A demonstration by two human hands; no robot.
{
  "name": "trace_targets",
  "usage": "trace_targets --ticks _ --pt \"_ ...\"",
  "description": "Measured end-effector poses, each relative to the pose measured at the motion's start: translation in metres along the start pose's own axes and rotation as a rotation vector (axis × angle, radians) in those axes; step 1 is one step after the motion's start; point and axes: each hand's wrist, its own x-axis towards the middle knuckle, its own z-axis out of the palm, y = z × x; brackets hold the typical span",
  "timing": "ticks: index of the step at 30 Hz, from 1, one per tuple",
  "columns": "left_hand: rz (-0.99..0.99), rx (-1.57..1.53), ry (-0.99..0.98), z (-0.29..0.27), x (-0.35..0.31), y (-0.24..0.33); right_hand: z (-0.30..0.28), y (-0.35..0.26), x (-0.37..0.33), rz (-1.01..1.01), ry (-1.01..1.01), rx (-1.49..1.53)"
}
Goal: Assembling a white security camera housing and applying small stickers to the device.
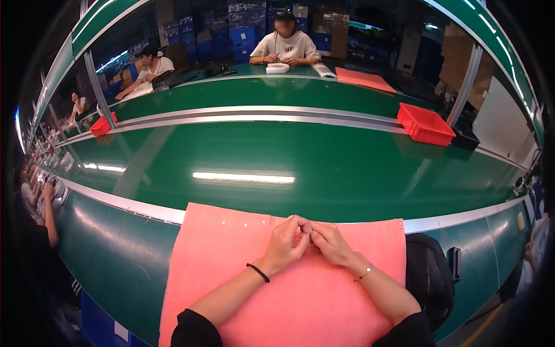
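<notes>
Several tiny pieces [245, 224] look light, slippery, best taken by their edges. My fingers [298, 221] pinch together; whether on one, I cannot tell.

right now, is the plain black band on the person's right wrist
No, the black band circles the wrist of the left hand, while a thin bracelet is at the wrist of the right hand.

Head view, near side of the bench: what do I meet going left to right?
Neighbouring person's forearm → black wristband → left hand → right hand → thin bracelet → black bag-like item
</notes>
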Motion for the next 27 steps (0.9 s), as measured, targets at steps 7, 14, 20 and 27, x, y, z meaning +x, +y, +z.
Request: trace_targets --ticks 7,14,20,27 --pt "-0.007 -0.002 -0.004 0.000 0.001 -0.002 0.000 -0.001 0.002 -0.032 0.024 -0.032" --pt "-0.010 -0.003 -0.018 0.000 0.000 -0.002 -0.002 0.004 0.001 -0.027 -0.011 0.020" --pt "0.012 0.008 -0.016 -0.001 0.001 0.000 -0.001 -0.002 0.000 0.003 0.004 -0.004" --pt "-0.008 0.012 -0.008 0.000 0.000 -0.001 0.000 0.006 0.000 0.011 0.003 -0.004"
